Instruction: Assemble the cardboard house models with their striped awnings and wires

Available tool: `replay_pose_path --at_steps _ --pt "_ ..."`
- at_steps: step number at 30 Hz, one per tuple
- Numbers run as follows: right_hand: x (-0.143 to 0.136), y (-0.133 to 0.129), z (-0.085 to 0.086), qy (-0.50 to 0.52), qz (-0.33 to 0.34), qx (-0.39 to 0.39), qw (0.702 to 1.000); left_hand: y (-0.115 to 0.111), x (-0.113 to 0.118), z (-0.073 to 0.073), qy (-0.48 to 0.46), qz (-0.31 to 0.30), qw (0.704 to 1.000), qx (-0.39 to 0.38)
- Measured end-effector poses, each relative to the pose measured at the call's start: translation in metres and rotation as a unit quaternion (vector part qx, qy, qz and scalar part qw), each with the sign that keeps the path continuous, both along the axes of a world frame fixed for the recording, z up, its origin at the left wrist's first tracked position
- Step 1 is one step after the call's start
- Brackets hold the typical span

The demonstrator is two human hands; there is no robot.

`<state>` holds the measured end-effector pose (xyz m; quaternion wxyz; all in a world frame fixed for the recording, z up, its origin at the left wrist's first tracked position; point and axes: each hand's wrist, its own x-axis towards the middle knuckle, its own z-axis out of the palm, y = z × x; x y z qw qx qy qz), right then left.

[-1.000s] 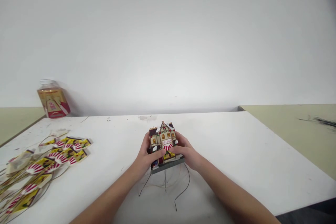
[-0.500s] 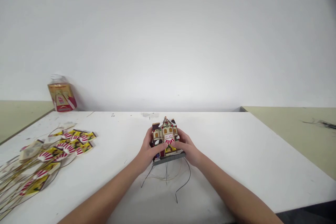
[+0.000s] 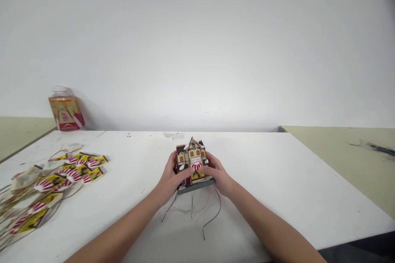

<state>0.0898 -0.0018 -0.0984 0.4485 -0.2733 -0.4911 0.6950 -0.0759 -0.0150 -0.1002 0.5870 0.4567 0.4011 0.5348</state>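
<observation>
A small model gift shop house, with yellow windows, a red-and-white striped awning and a grey base, is held over the table between both hands. My left hand wraps its left side, and my right hand grips the right side. Both thumbs press on the front near the awning. Thin dark wires hang from under the base. The fingers behind the house are hidden.
On the left of the white table lies a pile of striped awning pieces with long wires. A bottle stands against the wall at the back left. More dark wires rest on the pale surface at the right.
The whole view has shifted slightly, so everything appears a little further left. Both hands keep the same hold on the model house.
</observation>
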Motion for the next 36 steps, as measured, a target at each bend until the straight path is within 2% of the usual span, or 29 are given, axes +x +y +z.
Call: replay_pose_path --at_steps 6,14,20,26,36 --pt "0.002 0.0005 0.0043 0.007 0.019 -0.017 1.0 -0.0003 -0.0007 0.0019 0.013 -0.01 1.0 0.008" --pt "0.0048 -0.0001 0.003 -0.026 0.017 0.035 0.999 0.0003 0.0003 0.0018 0.035 -0.009 0.999 0.04" --pt "0.0057 -0.0012 0.0044 -0.05 0.028 0.047 0.997 -0.0016 -0.0003 0.0044 0.056 -0.012 0.996 0.069" --pt "0.0053 -0.0026 0.0054 -0.052 0.026 0.061 0.996 -0.0006 -0.0034 0.0007 0.068 -0.016 0.994 0.087" --pt "0.0068 0.0028 0.0005 -0.072 0.022 0.043 0.996 0.0023 -0.0047 -0.0013 0.089 -0.015 0.994 0.065"
